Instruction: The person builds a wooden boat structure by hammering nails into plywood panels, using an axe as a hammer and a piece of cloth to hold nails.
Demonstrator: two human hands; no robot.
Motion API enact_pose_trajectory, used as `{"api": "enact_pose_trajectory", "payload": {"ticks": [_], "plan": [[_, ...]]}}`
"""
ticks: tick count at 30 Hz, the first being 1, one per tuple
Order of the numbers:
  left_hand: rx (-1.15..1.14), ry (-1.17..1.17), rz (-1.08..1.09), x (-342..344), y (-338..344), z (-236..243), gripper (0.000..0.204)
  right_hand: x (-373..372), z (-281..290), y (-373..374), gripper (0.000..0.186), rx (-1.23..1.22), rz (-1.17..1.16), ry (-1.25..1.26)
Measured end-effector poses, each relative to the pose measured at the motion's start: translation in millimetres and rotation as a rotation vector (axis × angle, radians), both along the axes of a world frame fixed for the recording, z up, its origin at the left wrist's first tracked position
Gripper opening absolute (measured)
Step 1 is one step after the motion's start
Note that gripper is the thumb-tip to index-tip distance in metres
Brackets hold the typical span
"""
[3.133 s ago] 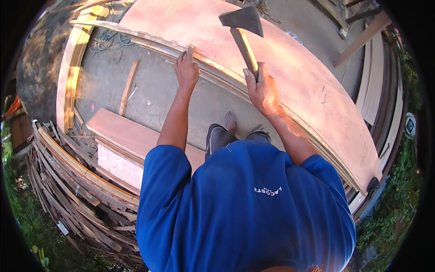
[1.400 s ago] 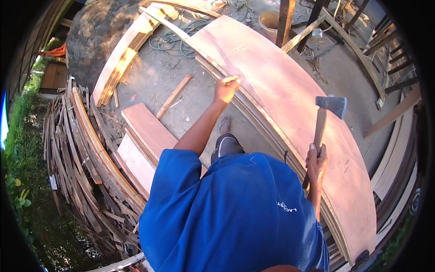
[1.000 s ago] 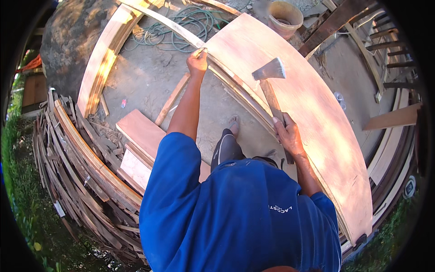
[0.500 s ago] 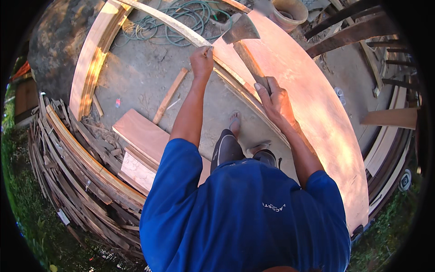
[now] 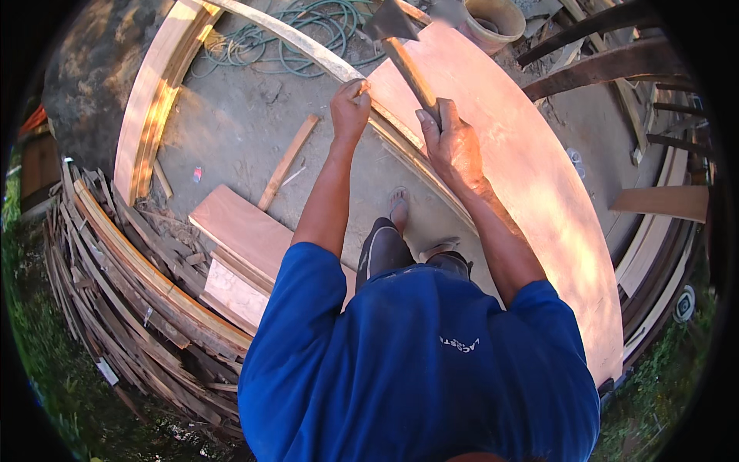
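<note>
My right hand (image 5: 454, 154) is wrapped round the wooden handle of a hatchet (image 5: 412, 75). The dark head of the hatchet is raised at the far end, above the plywood sheet (image 5: 523, 169). Ahead and to the left, my left hand (image 5: 351, 109) has its fingers pinched together over a long pale wood strip (image 5: 304, 45) that runs along the plywood's left edge. Whatever those fingers hold is too small or hidden to make out. The plywood spreads out under my right forearm.
Coiled green hose (image 5: 285, 46) lies on the ground at the far side, near a bucket (image 5: 493, 23). Stacked boards (image 5: 150, 108) stand far left. Cut planks (image 5: 239, 219) lie left of my legs, beside a pile of scrap wood (image 5: 138, 285). Dark timbers (image 5: 608, 65) jut in at right.
The hatchet has swung farther away and slightly left, its head now higher in view. My right hand rose with it. My left hand stays at nearly the same spot on the strip.
</note>
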State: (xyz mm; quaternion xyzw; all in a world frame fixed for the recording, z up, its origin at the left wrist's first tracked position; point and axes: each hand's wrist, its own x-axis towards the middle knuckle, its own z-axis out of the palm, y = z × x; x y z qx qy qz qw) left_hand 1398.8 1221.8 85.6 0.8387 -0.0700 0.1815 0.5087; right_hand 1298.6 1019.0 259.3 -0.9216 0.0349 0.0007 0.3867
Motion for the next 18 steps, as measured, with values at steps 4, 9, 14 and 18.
{"api": "enact_pose_trajectory", "payload": {"ticks": [4,9,14,18], "plan": [[-0.151,0.109,0.195,-31,17,-14,0.038,-6,-41,8,0.032,0.077,-0.049,-0.217],[0.032,0.260,0.270,-92,34,-57,0.040,2,-62,-3,0.031,-0.149,0.028,0.287],[-0.037,0.461,0.257,-156,50,-92,0.037,-7,-27,23,0.031,0.109,-0.131,-0.014],[0.028,0.548,0.149,-154,34,-87,0.032,-4,-63,-3,0.036,-0.214,0.079,0.399]]}}
